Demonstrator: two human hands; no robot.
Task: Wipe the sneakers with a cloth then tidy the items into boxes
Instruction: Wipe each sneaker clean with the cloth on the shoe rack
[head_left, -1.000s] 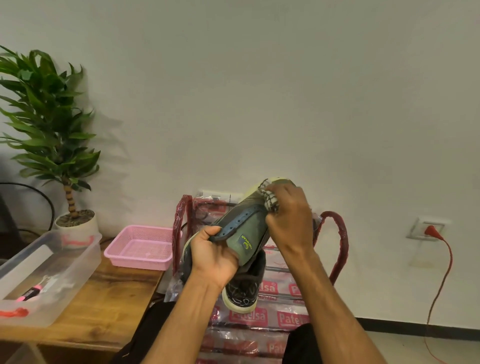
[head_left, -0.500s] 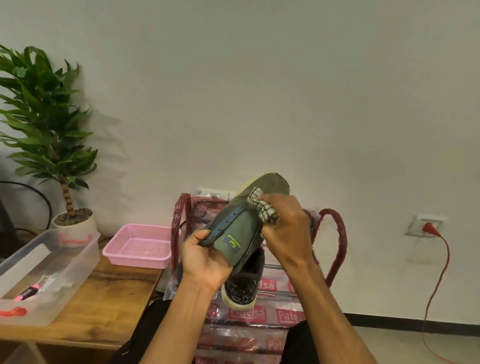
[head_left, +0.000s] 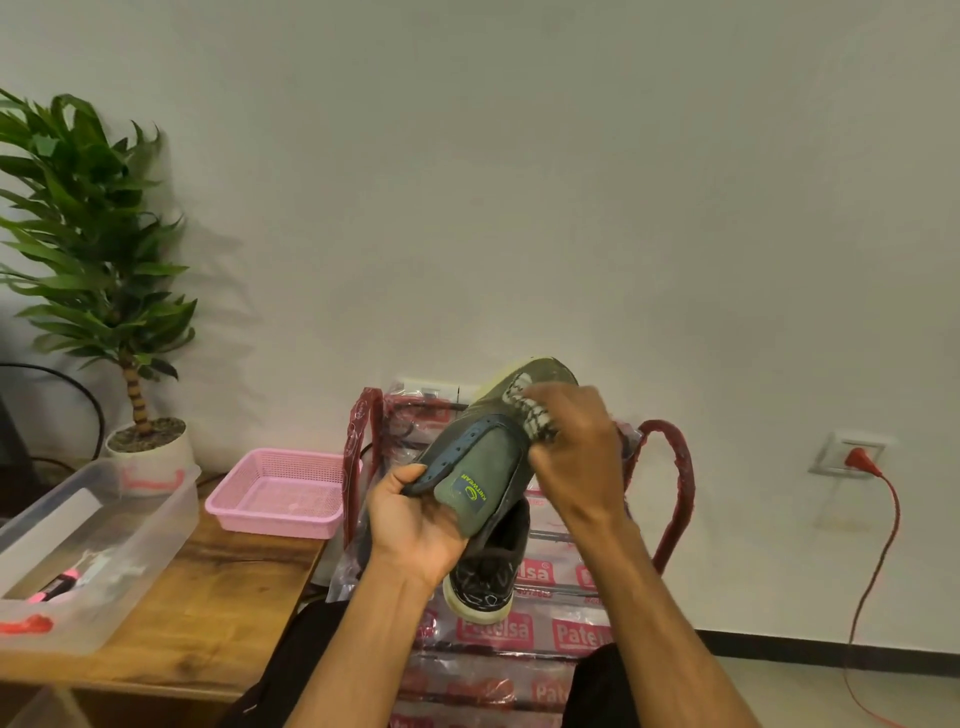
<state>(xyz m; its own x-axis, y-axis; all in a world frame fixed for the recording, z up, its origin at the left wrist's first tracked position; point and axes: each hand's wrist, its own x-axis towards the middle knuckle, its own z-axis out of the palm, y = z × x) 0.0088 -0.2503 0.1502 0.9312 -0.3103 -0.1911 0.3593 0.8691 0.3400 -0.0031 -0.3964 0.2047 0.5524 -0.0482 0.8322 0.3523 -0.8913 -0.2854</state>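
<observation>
My left hand (head_left: 415, 525) grips a grey-green sneaker (head_left: 480, 457) by its heel end and holds it up with the toe pointing away and upward. Bunched in my right hand (head_left: 574, 457) is a checked cloth (head_left: 530, 415), which it presses against the upper near the toe. Below the raised shoe, a second dark sneaker (head_left: 488, 577) with a pale sole stands on the red shoe rack (head_left: 670, 467), partly hidden by my left hand.
A wooden table (head_left: 208, 597) at the left carries a pink basket (head_left: 280, 493), a clear plastic box (head_left: 88, 551) holding small items, and a potted plant (head_left: 104, 291). A red cable (head_left: 878, 545) hangs from a wall socket at the right. My knees show at the bottom.
My right hand with the cloth slid down along the upper and then back up toward the toe. The sneaker's tilt shifted slightly in my left hand.
</observation>
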